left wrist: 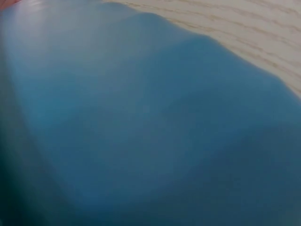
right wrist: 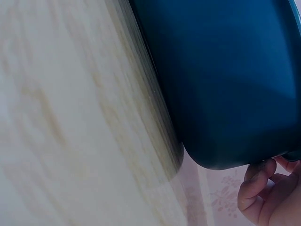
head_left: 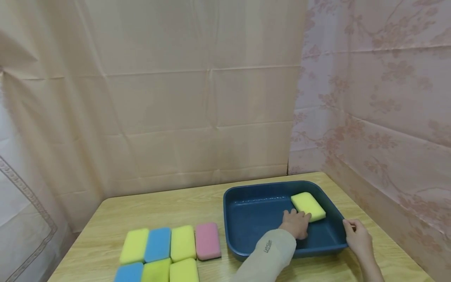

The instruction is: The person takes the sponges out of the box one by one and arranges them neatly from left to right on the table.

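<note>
A yellow sponge (head_left: 308,206) lies in the right part of a dark blue basin (head_left: 258,221) on the table. My left hand (head_left: 296,224) reaches into the basin over its near wall, fingers spread, one fingertip right at the sponge's near edge. In the head view my right hand (head_left: 358,237) pinches the basin's rim at the right near corner. The right wrist view shows the right hand's fingers (right wrist: 256,186) curled at the basin's edge, with the basin's outer wall (right wrist: 235,89) beside the table. Blurred blue surface fills most of the left wrist view.
Left of the basin, several sponges lie side by side in two rows: yellow (head_left: 135,246), blue (head_left: 157,244) and one pink (head_left: 208,241). Beige cloth (head_left: 197,109) hangs behind the wooden table (head_left: 169,201); flowered cloth (head_left: 387,98) hangs on its right.
</note>
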`<state>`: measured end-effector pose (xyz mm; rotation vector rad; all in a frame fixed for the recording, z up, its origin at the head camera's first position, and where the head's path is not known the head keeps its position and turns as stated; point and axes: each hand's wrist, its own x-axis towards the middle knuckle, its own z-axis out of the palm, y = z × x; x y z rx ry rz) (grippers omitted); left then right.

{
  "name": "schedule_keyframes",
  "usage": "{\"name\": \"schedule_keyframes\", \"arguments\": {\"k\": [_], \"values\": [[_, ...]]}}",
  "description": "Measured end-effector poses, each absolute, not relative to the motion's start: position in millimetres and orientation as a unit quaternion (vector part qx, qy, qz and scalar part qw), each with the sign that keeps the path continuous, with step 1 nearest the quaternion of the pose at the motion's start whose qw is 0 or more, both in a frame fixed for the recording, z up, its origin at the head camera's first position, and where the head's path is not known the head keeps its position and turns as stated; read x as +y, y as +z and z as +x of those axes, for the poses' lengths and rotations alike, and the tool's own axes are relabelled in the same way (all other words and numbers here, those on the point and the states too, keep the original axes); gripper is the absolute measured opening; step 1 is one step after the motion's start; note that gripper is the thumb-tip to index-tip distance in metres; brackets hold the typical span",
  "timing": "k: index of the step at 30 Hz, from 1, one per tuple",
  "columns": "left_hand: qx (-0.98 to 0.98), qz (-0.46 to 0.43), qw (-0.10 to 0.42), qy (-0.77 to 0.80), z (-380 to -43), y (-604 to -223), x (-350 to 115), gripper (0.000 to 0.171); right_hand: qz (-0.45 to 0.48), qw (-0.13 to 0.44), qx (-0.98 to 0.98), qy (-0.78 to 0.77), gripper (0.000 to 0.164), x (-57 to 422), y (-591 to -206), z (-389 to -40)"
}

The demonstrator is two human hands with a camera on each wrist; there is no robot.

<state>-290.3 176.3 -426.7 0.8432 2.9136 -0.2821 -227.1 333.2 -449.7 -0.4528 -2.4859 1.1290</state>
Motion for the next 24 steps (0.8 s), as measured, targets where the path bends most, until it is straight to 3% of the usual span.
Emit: {"name": "schedule_keyframes", "arguments": {"k": [10,17,24], "values": [[0.95,0.278,0.049,-0.133,-290.3,-427.7,180.5,0.048,-0.162,0.186,-0.88,0.406,0.035,333.6,-449.6,-227.1],[0.946,0.283,0.067,-0.142,-291.7,-430.9,178.5,0.03,-0.161,0.187,-0.882,0.402,0.035,333.5,-448.3,-227.0],[0.951,0.298,0.016,-0.078,-292.4,-427.2,180.7,0.031,-0.163,0.186,-0.881,0.403,0.035,332.7,-449.1,-226.8]]}}
